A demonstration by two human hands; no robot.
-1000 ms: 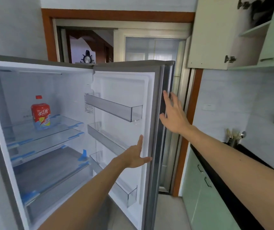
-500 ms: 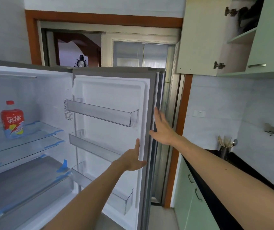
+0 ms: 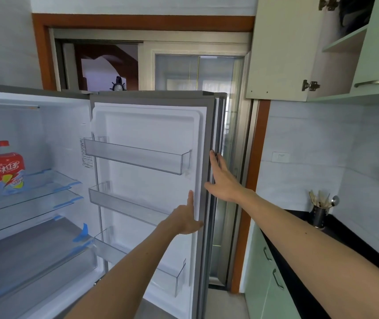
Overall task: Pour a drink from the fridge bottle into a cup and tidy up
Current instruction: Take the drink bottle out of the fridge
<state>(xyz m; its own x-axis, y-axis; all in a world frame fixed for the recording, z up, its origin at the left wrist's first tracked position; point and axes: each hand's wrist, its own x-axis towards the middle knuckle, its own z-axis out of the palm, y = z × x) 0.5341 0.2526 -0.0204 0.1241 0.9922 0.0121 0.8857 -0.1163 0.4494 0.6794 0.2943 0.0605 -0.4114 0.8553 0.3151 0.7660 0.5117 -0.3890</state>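
Red-capped bottle point(image 3: 6, 168) upright on upper glass shelf point(image 3: 46, 180) inside the fridge, far left of both hands, untouched. Left hand point(image 3: 185, 218) flat against inner face of open fridge door point(image 3: 149, 125), fingers straight, holding nothing. Right hand point(image 3: 223, 178) just up-right of it, fingers straight along the door's outer edge, gripping nothing. Hands near each other, not touching. Utensil holder point(image 3: 319, 215) on black bench point(image 3: 344, 238), right of right hand.

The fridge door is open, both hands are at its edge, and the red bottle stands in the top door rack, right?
Not quite: the head view shows the red bottle standing on a glass shelf inside, not in the top door rack. The fridge door is open, left hand and right hand at its edge.
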